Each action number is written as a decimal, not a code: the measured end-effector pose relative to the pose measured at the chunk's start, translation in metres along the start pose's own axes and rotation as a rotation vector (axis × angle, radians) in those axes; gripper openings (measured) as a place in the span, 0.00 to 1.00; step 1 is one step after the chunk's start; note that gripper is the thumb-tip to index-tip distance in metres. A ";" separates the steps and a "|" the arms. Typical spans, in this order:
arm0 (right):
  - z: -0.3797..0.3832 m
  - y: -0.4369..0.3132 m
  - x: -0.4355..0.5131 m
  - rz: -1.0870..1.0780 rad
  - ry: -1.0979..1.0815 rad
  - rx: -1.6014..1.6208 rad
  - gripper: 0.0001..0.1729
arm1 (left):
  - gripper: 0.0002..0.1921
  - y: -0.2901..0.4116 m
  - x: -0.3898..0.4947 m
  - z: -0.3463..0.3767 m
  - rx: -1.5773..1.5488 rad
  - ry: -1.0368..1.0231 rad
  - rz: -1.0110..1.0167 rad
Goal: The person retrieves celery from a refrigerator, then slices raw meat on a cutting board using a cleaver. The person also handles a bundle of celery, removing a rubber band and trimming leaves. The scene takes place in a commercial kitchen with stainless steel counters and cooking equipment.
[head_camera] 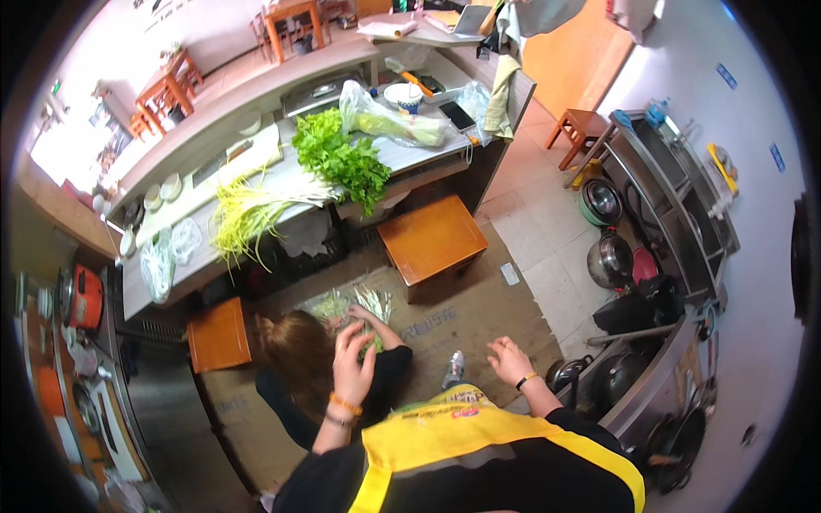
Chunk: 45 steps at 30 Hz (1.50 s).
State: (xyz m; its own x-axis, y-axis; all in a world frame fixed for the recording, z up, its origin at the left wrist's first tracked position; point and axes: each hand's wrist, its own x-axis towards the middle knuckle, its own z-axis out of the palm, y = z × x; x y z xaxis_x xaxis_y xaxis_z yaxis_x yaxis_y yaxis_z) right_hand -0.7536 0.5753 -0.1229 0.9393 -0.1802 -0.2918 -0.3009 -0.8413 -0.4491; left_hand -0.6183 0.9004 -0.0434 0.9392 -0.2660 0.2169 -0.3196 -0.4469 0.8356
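Observation:
My left hand (353, 367) is raised with its fingers apart and nothing in it, just above a crouching co-worker (292, 359). To the right, my right hand (511, 363) hangs over the floor, fingers loosely bent, also holding nothing. The co-worker's hand touches cut green-and-white stalks (373, 304) on the floor covering. Farther forward on the counter (308, 211) lie leafy greens (343, 157), yellow-green long-stemmed vegetables (256, 208) and a plastic bag of vegetables (391, 123). A knife (238, 151) rests on a pale board there.
A wooden stool (433, 240) stands before the counter, another wooden stool (219, 335) left of the co-worker. Metal pots (609, 260), a metal rack (673, 186) and a black wok (619, 378) are at right. A red-orange cooker (82, 296) sits at left.

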 end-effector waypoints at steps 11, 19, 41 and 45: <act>-0.126 0.116 0.122 0.073 0.145 0.116 0.18 | 0.11 -0.019 0.319 0.079 -0.292 0.160 0.046; -0.159 0.128 0.188 0.109 0.143 0.130 0.18 | 0.36 -0.175 0.624 0.082 0.165 0.473 -0.119; -0.275 -0.072 0.676 -0.743 0.325 -0.057 0.42 | 0.28 -0.174 0.584 0.228 -0.297 0.232 -0.505; -0.290 -0.107 0.756 -0.958 0.162 -0.448 0.59 | 0.20 -0.163 0.586 0.233 -0.454 0.099 -0.504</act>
State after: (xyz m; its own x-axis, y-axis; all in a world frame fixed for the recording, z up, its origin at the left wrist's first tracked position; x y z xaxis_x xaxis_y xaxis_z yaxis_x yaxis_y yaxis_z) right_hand 0.0364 0.3814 -0.0511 0.7730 0.6170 0.1477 0.6305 -0.7730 -0.0708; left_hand -0.0453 0.6184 -0.1700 0.9734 -0.0302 -0.2270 0.2236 -0.0873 0.9708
